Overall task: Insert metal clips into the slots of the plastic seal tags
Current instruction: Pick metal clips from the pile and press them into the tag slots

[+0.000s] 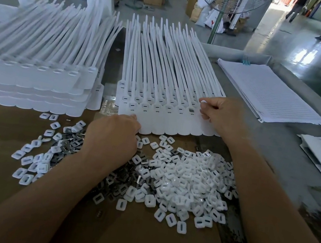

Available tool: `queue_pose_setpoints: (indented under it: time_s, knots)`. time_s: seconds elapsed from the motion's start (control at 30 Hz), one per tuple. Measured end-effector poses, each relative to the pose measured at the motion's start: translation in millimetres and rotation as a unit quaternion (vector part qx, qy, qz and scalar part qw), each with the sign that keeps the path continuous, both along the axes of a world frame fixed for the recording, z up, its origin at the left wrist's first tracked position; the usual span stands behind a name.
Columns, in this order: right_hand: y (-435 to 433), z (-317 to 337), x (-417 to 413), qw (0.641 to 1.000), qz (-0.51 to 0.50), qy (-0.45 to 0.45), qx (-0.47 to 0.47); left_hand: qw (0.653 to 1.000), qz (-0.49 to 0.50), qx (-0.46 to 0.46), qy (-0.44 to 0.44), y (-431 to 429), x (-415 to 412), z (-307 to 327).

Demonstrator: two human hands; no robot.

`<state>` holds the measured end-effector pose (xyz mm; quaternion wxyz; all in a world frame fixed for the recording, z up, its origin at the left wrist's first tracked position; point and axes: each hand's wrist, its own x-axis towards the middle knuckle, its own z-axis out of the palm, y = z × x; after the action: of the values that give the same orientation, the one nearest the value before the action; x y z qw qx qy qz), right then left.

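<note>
From where I stand, the right hand's (221, 115) grip pinches the right end of the seal tags (156, 120) on the tabletop (275, 155), while the left hand (114, 135), its grip hidden from me, rests among the metal clips (121, 180) just nearer.

Single head-worn view — forward and down, close over the table (290, 140) and both forearms.
</note>
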<state>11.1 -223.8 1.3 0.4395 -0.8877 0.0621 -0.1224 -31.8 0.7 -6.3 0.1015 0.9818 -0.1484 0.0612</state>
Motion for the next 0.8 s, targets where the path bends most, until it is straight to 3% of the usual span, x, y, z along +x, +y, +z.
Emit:
queue_pose_setpoints:
  time_s: [0.13,0.3,0.67,0.8]
  knots:
    - [4.7,1.1,0.8,0.996,0.014,-0.011,-0.093,1.0,-0.002,0.004,0.003,0.3,0.0,1.0]
    - [3.2,-0.5,3.5,0.999,0.002,-0.026,-0.042,1.0,0.0,0.001,0.002,-0.5,0.8,0.9]
    - [8.8,-7.0,13.4,0.983,0.016,-0.014,-0.184,1.0,0.009,-0.004,-0.004,-0.9,1.2,0.5]
    - [9.5,-8.9,12.4,0.99,-0.007,-0.031,-0.137,1.0,0.01,0.0,-0.003,-0.9,1.1,0.9]
